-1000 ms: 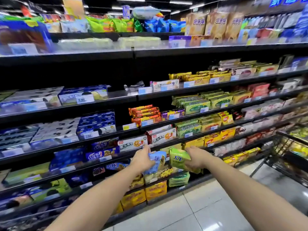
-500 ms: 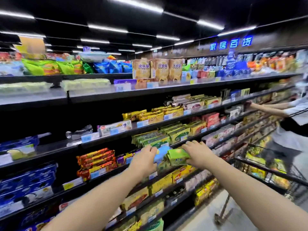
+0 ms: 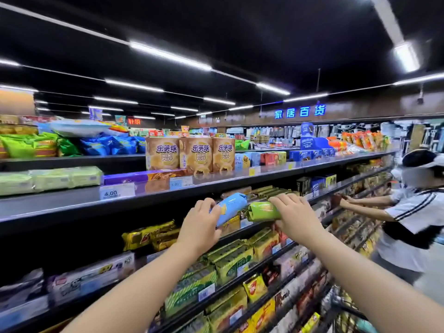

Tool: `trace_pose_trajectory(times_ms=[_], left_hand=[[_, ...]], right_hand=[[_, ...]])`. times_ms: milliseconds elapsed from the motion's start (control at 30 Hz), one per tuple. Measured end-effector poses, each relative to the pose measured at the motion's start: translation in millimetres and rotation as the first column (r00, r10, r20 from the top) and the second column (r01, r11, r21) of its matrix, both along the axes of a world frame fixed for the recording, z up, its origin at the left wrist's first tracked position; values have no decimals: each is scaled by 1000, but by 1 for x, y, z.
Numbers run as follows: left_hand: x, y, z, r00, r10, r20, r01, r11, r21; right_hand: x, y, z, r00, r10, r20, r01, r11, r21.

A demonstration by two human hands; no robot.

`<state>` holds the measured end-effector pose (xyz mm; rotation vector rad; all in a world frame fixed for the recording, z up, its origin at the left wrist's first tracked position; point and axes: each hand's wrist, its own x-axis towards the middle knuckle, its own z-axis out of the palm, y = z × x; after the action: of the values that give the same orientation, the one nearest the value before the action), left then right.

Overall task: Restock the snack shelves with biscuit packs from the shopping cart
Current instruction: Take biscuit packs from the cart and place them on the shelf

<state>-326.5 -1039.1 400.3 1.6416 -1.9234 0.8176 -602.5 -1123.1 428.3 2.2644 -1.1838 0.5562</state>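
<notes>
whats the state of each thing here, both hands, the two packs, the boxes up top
left hand, grips the blue pack
right hand, grips the green pack
blue pack, held tilted, not set down
green pack, held about level, right of the blue pack
Mini Puff boxes, three upright, side by side on the upper shelf

I see three Mini Puff cartons [image 3: 192,153] of printed cardboard, faintly glossy. Just below them, the blue pack [image 3: 231,206] and green pack [image 3: 263,211] are smooth, shiny plastic film. The shelf [image 3: 60,205] under the cartons looks like dark, dully reflective metal. Lower left of the cartons, gold packs [image 3: 149,234] gleam like foil.
</notes>
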Motion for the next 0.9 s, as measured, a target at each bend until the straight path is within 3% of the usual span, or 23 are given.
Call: trace_pose_trajectory(times_ms=[333, 667, 900], left_hand=[[-69, -124, 34, 1000, -25, -10, 24, 993, -119], [-132, -229, 117, 965, 248, -79, -257, 958, -124], [-125, -295, 145, 934, 324, -151, -333, 942, -42]], right_hand=[[-58, -138, 23, 993, 44, 109, -29, 990, -135], [-117, -277, 73, 970, 183, 160, -157, 974, -163], [-115, -356, 77, 924, 297, 242, -256, 948, -189]])
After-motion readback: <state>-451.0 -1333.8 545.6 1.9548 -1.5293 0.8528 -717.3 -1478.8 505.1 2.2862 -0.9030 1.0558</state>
